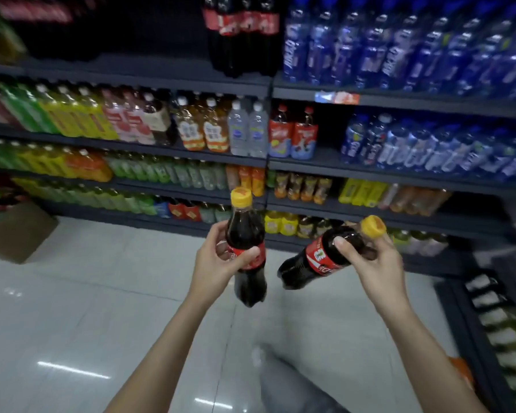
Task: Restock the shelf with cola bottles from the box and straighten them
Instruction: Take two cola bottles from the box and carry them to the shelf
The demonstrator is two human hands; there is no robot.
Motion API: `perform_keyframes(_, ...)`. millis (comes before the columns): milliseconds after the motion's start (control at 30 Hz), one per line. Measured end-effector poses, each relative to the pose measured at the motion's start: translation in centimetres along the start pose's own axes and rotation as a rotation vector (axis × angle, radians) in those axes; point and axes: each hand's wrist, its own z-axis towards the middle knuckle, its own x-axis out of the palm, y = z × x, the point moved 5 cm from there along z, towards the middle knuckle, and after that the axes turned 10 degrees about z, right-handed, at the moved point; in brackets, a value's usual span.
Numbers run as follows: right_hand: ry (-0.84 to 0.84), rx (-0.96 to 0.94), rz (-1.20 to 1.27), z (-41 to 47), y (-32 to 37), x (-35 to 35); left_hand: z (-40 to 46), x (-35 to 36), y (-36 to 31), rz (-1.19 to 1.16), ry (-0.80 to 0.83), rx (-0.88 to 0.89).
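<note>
Now holding two cola bottles above the floor (pixel 72 308), before the shelf (pixel 399 100): left hand (pixel 213 263) fingers wrapped around upright bottle (pixel 246 242); right hand (pixel 376 263) clasping tilted bottle (pixel 325 254).

A: What do I log for the hands?
B: My left hand (pixel 218 257) grips one upright cola bottle (pixel 246 248); my right hand (pixel 376 263) grips a second cola bottle (pixel 325 257), tilted, yellow cap up-right.
A: Background?
B: Far shelf (pixel 191 81) of drinks; cardboard box (pixel 15 231) far left on the floor (pixel 87 308).
</note>
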Motion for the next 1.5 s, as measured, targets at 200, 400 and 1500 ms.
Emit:
perform_keyframes(200, 0.142, -0.096, 0.112, 11.6, 1.7, 15.5, 12.6, -11.6, 0.1, 0.194, -0.186, 0.153)
perform_keyframes(400, 0.174, -0.192, 0.141, 21.6, 6.1, 27.9, 26.5, -22.0, -1.9, 0.33, -0.287, 0.278)
perform_keyframes(1500, -0.548, -0.406, -0.492, 48.8, 7.0, 55.3, 72.9, -27.0, 2.9, 0.297, 0.122, 0.668)
